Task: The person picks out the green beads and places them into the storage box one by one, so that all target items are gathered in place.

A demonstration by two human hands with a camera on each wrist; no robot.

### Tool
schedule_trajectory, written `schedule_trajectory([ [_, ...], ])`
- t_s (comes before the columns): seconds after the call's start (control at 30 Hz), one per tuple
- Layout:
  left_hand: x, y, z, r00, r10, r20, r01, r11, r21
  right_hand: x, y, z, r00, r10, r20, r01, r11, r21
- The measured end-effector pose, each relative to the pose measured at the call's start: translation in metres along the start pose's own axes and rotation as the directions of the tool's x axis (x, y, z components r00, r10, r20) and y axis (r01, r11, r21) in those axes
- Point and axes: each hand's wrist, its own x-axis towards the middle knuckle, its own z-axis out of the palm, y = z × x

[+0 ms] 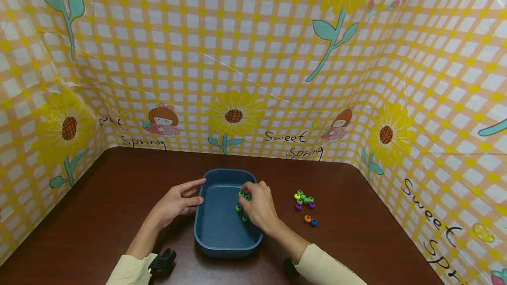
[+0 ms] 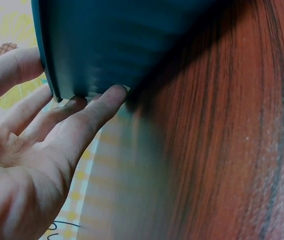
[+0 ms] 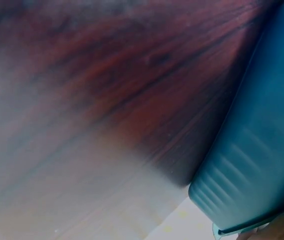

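A blue rectangular tray (image 1: 221, 232) stands on the table. My left hand (image 1: 176, 203) rests against its left side, fingertips at the rim; in the left wrist view, the fairly straight fingers (image 2: 89, 112) touch the outer wall. Over the tray's right rim reaches my right hand (image 1: 259, 206), its thumb and fingers curled around green beads (image 1: 241, 194) inside the tray. Below the fingertips lie two more green beads, one nearer the middle (image 1: 238, 208) and one closer to the wrist (image 1: 244, 218). The right wrist view shows mostly the tray's outer wall (image 3: 251, 160).
To the right of the tray, a cluster of green beads (image 1: 306, 201) lies with a yellow bead (image 1: 297, 196) and purple beads (image 1: 311, 205). Nearer me are an orange bead (image 1: 307, 219) and a blue bead (image 1: 314, 222). Checked cloth (image 1: 253, 65) walls the dark wooden table (image 1: 332, 250).
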Motion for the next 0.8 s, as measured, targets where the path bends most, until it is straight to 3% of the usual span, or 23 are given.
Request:
schedule_trajectory([
  [0.43,0.0003,-0.0012,0.0011,1.000,-0.006,-0.018,0.006,1.000,0.003,-0.0021,0.0024,0.0010,0.998,-0.058,-0.007,0.058,0.998,-0.034],
  [0.8,0.0002,-0.0002,0.0021,0.999,-0.011,-0.037,0.011,1.000,0.011,-0.0012,0.0019,0.0005,0.999,-0.054,0.008,0.054,0.998,-0.036],
])
